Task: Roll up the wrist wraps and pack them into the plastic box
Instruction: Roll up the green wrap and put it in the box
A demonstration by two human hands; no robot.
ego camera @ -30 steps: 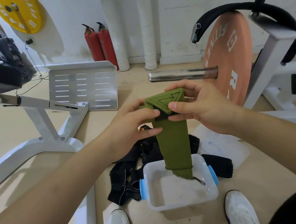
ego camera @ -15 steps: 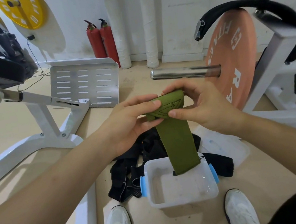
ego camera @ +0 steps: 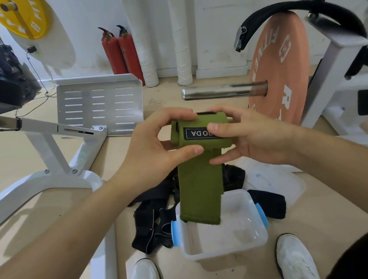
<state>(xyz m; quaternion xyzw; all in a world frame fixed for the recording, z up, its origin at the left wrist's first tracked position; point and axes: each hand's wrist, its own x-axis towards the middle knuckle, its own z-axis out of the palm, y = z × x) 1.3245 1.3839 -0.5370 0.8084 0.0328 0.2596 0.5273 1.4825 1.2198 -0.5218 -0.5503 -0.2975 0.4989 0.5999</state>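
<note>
I hold a green wrist wrap [ego camera: 198, 185] in the air above the floor, its top end turned into a short roll with a black label facing me. My left hand [ego camera: 155, 148] grips the roll's left side, thumb below and fingers over the top. My right hand [ego camera: 247, 137] pinches the right side, thumb on the label. The loose tail hangs down over the clear plastic box [ego camera: 257, 240] with blue clips, which stands on the floor between my shoes. Black wrist wraps [ego camera: 153, 227] lie in a heap left of and behind the box; another black roll [ego camera: 269, 203] lies to its right.
The box's clear lid [ego camera: 277, 180] lies on the floor to the right. A barbell sleeve [ego camera: 218, 91] with an orange plate [ego camera: 282, 69] is just behind my hands. A white bench frame [ego camera: 62, 162] stands at the left; two red extinguishers [ego camera: 120, 48] stand by the wall.
The roll has grown by a turn or so: the stitched triangle end is now rolled inside and the black label faces me. The hanging tail is shorter, its end higher over the box.
</note>
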